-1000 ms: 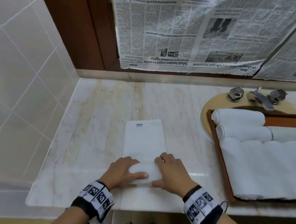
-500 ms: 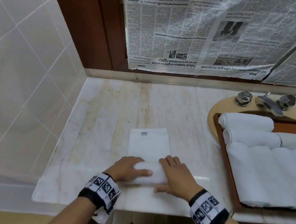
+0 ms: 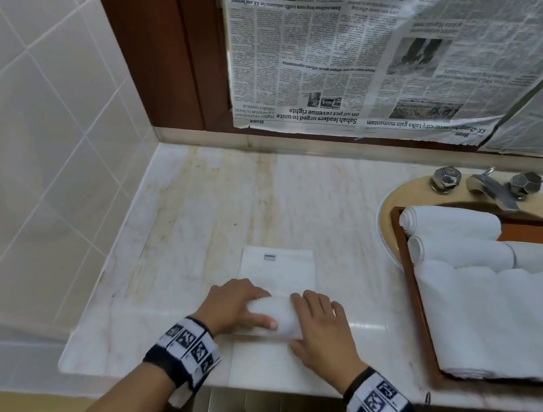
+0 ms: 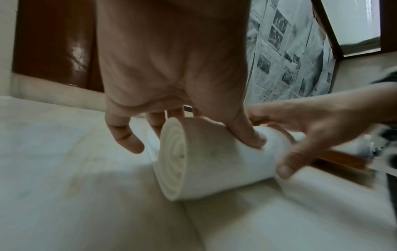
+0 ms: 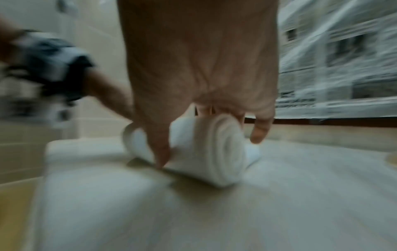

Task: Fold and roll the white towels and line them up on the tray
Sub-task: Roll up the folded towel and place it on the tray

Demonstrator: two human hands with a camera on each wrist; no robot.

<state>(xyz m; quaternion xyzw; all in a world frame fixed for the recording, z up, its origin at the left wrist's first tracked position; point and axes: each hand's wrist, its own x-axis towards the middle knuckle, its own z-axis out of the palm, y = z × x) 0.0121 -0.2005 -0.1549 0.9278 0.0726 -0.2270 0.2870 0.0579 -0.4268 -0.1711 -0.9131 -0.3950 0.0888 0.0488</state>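
Towel (image 3: 278, 317): we see its rolled part under both palms.
Left hand (image 3: 236, 306): curled round the roll.
Right hand (image 3: 322, 330): likewise.

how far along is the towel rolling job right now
Done: rolled towels already lie side by side on the tray over the sink. In hand: left hand and right hand grip a partly rolled towel on the counter. Left: its flat end is unrolled, and it is not yet on the tray.
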